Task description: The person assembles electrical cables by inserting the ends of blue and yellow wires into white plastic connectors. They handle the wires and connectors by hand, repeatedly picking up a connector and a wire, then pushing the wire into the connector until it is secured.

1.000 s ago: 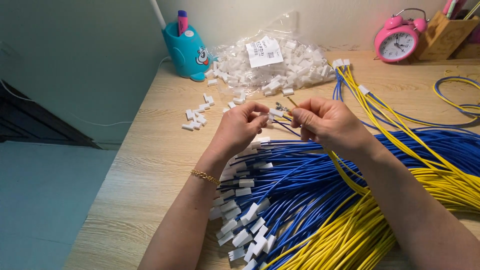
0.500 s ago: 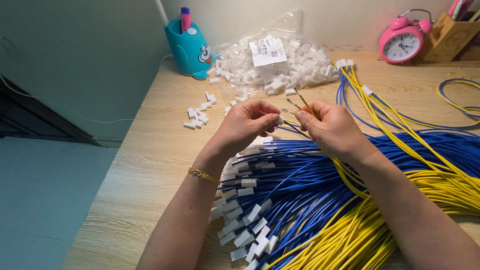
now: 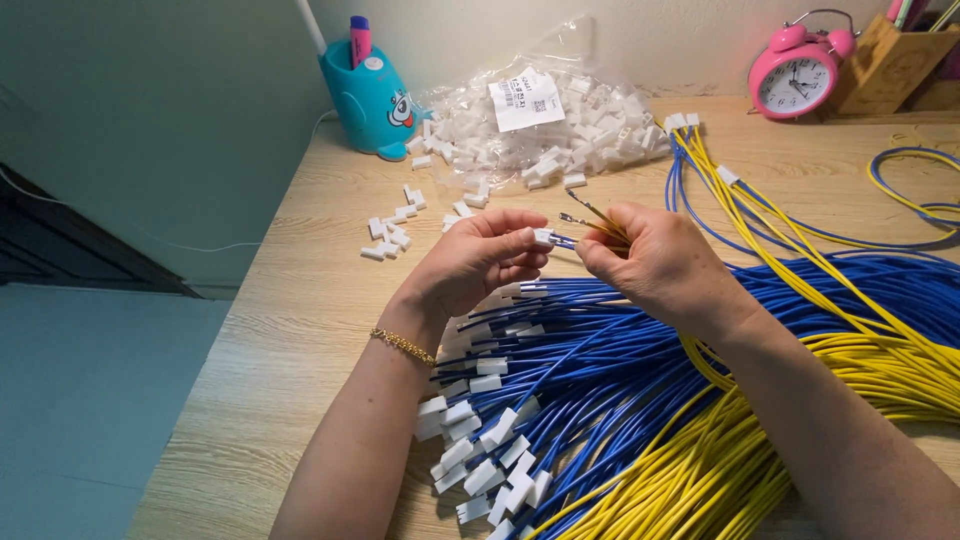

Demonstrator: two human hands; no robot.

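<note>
A person's left hand (image 3: 478,262) pinches a small white plug (image 3: 543,237) while the right hand (image 3: 655,262), just beside it, grips two metal-tipped wires (image 3: 592,218), apparently mid-insertion and needing the tips lined up

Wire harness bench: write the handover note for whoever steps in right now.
Left hand: fingers pinch one small white connector.
Right hand: fingers hold bare-tipped wire ends, aimed at that connector, apparently not seated.
Done: a pile of blue wires already carrying white connectors lies under the hands, beside yellow wires.
Left: seat this pair. Spare connectors sit in the clear bag and loose on the table.
</note>
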